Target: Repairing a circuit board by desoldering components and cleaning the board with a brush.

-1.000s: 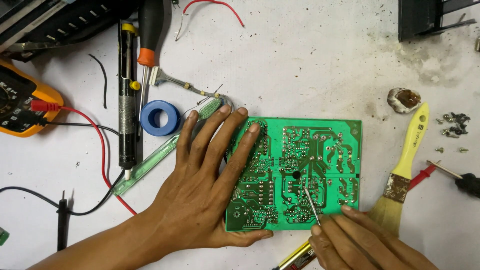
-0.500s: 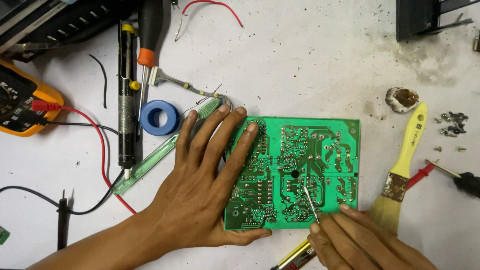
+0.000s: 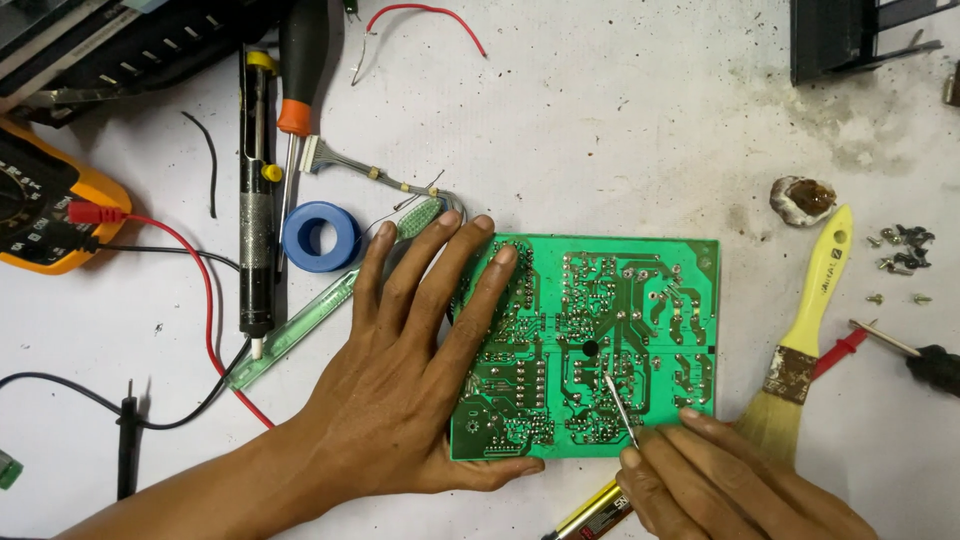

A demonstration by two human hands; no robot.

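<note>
One head cam only, looking almost straight down at a white bench [image 3: 620, 130] from close range. The green circuit board [image 3: 640, 300] sits approx mid-frame, w/ left hand [image 3: 400, 390] and right hand [image 3: 720, 480] entering from the bottom edge. No 2nd view, so nothing is shared; the multimeter [image 3: 40, 210] at left and screws [image 3: 900, 260] at right mark the frame's sides.

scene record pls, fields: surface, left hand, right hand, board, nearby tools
surface: white worktop, stained and scuffed
left hand: left hand flat, palm down, fingers spread across the left part of the green circuit board
right hand: right hand in a pinch grip on a thin metal tool, tip on the board's lower middle
board: solder side up, lying flat
nearby tools: yellow-handled brush right of the board; blue tape roll, desoldering pump and orange multimeter to the left
</note>
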